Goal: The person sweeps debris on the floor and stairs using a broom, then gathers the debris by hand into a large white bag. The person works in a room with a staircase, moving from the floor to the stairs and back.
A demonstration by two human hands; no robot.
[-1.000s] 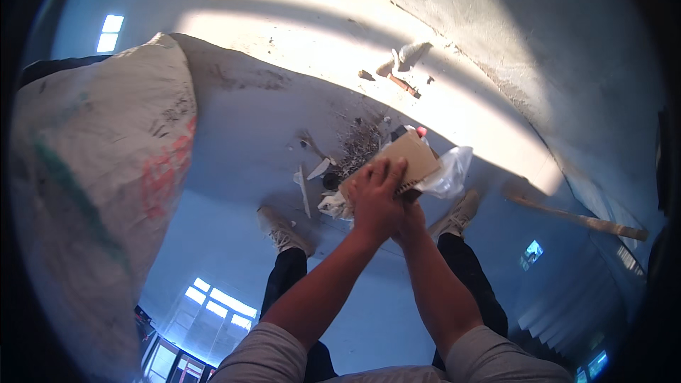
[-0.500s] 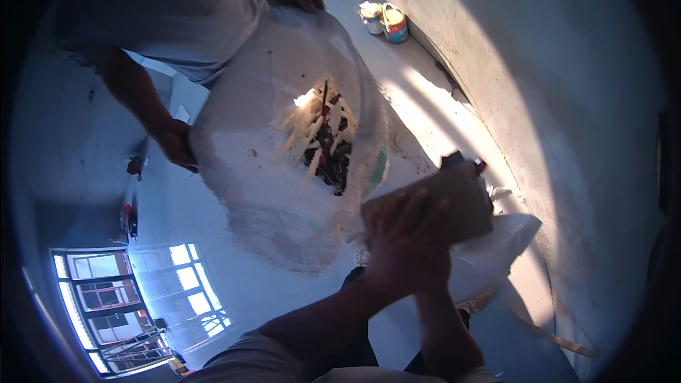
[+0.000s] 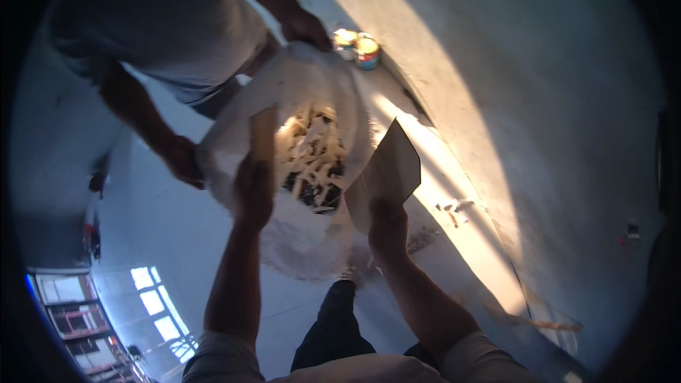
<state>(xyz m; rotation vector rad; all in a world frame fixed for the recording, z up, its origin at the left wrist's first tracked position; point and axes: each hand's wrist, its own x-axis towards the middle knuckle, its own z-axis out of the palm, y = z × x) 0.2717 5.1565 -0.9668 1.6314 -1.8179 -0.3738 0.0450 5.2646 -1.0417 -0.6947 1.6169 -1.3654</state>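
Note:
A large whitish woven sack (image 3: pixel 301 241) gapes in the middle, holding pale strips and dark scraps (image 3: pixel 312 156). A co-worker's two hands (image 3: pixel 306 28) grip its rim at the far side and the left. My left hand (image 3: pixel 253 188) is wrapped round a narrow-looking flat board (image 3: pixel 263 131), seen nearly edge-on, over the left of the opening. At the right of the sack, my right hand (image 3: pixel 388 227) grips the lower end of a wider, thin brown board (image 3: pixel 386 170). The boards stand apart, and my fingers are partly hidden in shadow.
Two paint buckets (image 3: pixel 366 53) stand by the wall at the far side. Small debris (image 3: pixel 454 211) lies in the sunlit strip of floor to the right, with a stick (image 3: pixel 557 325) nearer me. The co-worker stands at the far left, windows (image 3: pixel 159 305) behind.
My hands were together at the right, pressing boards round dark scraps. Now they are apart, one board in each, over the sack. More pale scraps show inside it; the clear plastic no longer shows.

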